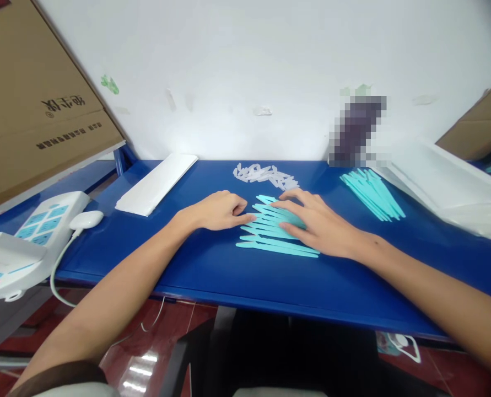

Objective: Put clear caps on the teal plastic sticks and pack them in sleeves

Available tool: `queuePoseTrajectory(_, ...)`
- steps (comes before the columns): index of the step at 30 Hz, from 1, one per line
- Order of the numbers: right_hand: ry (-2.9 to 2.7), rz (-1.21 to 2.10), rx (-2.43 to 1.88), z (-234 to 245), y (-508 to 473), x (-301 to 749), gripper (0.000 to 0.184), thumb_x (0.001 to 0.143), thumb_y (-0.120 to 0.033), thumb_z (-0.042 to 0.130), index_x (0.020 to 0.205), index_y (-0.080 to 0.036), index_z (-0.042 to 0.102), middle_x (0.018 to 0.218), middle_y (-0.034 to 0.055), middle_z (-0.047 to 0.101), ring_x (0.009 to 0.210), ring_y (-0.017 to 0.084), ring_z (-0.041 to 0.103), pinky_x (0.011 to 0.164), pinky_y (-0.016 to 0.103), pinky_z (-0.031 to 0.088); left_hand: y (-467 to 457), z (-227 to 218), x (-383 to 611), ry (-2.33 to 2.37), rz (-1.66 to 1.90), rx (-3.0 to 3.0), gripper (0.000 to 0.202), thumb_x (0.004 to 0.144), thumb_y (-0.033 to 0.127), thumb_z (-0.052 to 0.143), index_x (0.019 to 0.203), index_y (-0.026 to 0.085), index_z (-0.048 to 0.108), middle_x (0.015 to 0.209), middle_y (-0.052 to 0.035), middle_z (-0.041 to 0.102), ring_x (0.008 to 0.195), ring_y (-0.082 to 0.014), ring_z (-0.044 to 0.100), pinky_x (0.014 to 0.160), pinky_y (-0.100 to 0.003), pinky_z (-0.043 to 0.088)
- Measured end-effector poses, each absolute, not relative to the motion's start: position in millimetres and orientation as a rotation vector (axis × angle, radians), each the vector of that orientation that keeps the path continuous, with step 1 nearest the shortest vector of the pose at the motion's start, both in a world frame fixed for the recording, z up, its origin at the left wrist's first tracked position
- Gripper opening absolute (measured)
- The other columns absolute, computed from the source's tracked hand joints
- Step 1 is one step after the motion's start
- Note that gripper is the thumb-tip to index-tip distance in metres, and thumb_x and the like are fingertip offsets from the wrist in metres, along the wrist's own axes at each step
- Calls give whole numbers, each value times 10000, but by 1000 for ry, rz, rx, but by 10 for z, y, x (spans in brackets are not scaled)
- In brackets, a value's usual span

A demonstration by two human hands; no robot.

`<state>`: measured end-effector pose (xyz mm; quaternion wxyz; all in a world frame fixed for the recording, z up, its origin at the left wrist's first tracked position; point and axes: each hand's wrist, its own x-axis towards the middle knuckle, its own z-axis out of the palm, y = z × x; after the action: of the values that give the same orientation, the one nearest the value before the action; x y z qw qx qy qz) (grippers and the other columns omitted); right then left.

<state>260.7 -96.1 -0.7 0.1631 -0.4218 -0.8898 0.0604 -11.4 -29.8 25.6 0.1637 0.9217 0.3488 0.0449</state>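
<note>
A row of several thin teal plastic sticks [270, 242] lies side by side on the blue table [212, 270]. My right hand [315, 220] rests flat on their right ends, fingers spread. My left hand [218, 210] sits at their left tips with the fingers curled and the fingertips touching the stick ends; whether it grips one is hidden. Just behind the hands lies a small heap of clear-white plastic pieces [265, 175].
A second pile of teal sticks [371, 193] lies at the right rear, beside white plastic bags [443, 190]. A folded white sheet [156, 183] lies at the left rear. A white power strip [26, 237] and cardboard boxes [34, 105] stand left.
</note>
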Motion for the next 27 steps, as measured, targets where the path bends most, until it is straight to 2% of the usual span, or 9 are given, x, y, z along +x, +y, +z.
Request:
queuePoseTrajectory(4,-2544,250,-1214,-12,-972,2617,506,1020,-476,426,1476,-275,507,1477,141,462,1276,340,509,1009,531,470,-249,149,-84,1007,275,2676,485,1018,523,405,660,198,374,518,40,382,487,-119,320,544,-306,232)
queuePoseTrajectory(8,-2558,245,-1133,36,-993,2620,478,1022,-454,432,1424,-232,567,1434,158,499,1260,320,532,1019,515,463,-231,117,-85,1015,324,2706,478,1037,500,375,667,197,379,531,34,418,491,-123,354,552,-301,238)
queuePoseTrajectory(14,-2608,296,-1144,112,-1025,2594,495,1031,-496,389,1369,-246,652,1477,170,487,1314,358,499,1027,579,423,-230,118,-86,1017,326,2714,480,1041,496,370,664,198,381,538,28,431,496,-129,356,553,-298,244)
queuePoseTrajectory(19,-2638,343,-1166,119,-1041,2601,486,1022,-475,406,1384,-272,659,1512,155,478,1349,380,467,1046,614,388,-224,113,-92,1017,318,2721,477,1042,495,365,669,200,396,553,23,453,506,-135,368,563,-296,255)
queuePoseTrajectory(23,-2626,304,-1150,117,-1028,2619,486,1030,-466,381,1352,-259,682,1494,153,500,1338,369,480,1052,594,386,-221,109,-92,1012,317,2730,473,1043,492,366,671,201,389,553,23,450,506,-136,364,563,-295,257)
queuePoseTrajectory(27,-2564,190,-1219,91,-978,2647,534,1042,-470,338,1427,-225,615,1456,172,528,1330,357,486,1056,577,383,-228,114,-86,1012,315,2736,464,1045,480,368,676,200,396,559,22,455,508,-136,367,568,-296,259)
